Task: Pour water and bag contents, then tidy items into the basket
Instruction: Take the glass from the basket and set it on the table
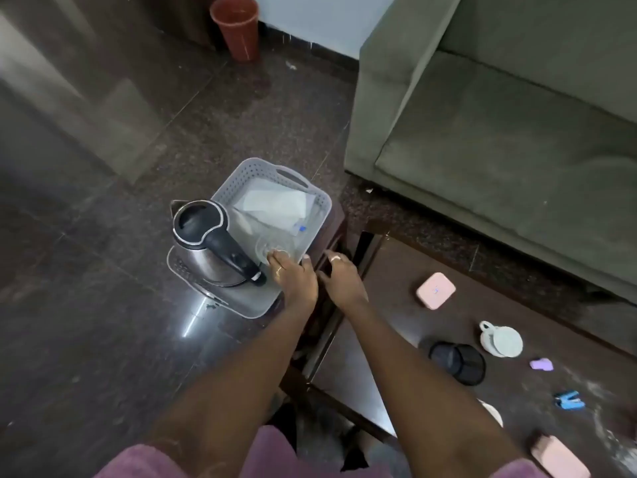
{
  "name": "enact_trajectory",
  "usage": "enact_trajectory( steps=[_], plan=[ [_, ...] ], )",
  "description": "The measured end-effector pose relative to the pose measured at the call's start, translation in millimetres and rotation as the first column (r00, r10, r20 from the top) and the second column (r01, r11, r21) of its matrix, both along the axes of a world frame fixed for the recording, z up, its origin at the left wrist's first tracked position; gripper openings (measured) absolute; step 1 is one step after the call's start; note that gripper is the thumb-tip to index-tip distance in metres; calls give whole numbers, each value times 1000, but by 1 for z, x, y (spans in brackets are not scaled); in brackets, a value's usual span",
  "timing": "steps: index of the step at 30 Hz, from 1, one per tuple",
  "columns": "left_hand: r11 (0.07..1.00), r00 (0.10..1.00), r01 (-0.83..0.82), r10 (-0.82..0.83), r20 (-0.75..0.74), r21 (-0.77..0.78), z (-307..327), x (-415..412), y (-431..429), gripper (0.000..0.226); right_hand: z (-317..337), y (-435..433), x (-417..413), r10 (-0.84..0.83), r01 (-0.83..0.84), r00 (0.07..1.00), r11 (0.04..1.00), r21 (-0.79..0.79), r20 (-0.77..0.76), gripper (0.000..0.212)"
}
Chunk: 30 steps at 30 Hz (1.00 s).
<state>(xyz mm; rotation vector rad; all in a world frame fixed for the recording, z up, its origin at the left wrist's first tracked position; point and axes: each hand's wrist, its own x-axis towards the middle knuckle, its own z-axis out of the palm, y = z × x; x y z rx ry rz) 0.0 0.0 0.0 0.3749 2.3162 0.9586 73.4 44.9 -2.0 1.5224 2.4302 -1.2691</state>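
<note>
A grey perforated basket (pixel 241 174) rests on a small dark stool. Inside it stand a steel kettle (pixel 203 243) with a black lid and handle, a clear plastic bag (pixel 275 205) lying flat at the back, and a clear glass (pixel 272 248) lying on its side. My left hand (pixel 293 277) reaches into the basket with its fingers on the glass. My right hand (pixel 341 276) hovers just right of the basket over the stool's edge, fingers spread and holding nothing.
The dark table (pixel 396 305) to the right carries a pink box (pixel 435 290), a white cup (pixel 501 339), a black mesh holder (pixel 458 362), a purple piece (pixel 541 364) and a blue clip (pixel 568 401). A green sofa (pixel 499 132) stands behind. A red bin (pixel 238 27) is by the wall.
</note>
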Motion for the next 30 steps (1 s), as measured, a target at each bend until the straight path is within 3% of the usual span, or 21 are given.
enact_trajectory(
  steps=[4, 10, 14, 18, 21, 25, 30],
  plan=[
    [995, 991, -96, 99, 90, -37, -14, -24, 1, 63, -4, 5, -47, 59, -61, 998, 995, -84, -27, 45],
    [975, 932, -210, 223, 285, -76, -32, -43, 13, 70, -17, 21, -83, -82, 91, 995, 973, -211, 53, 29],
    [949, 903, -309, 311, 297, -57, -31, -45, 13, 64, -24, 24, -104, -46, 85, 983, 972, -221, 176, 26],
    [939, 897, -345, 332, 291, -7, -29, -50, 15, 62, -22, 26, -110, -103, 133, 981, 974, -185, 165, 21],
    [941, 930, -327, 304, 208, 86, -20, -44, 15, 56, -11, 24, -100, -206, 215, 976, 964, -155, 73, 19],
    [955, 969, -235, 244, -32, 182, 5, -24, 19, 53, 12, 20, -71, -404, 388, 905, 912, -132, -129, 37],
    [943, 996, -10, 40, -83, 332, 10, 25, 17, 39, 19, 6, 0, -628, 621, 757, 777, -99, -180, 18]
  ],
)
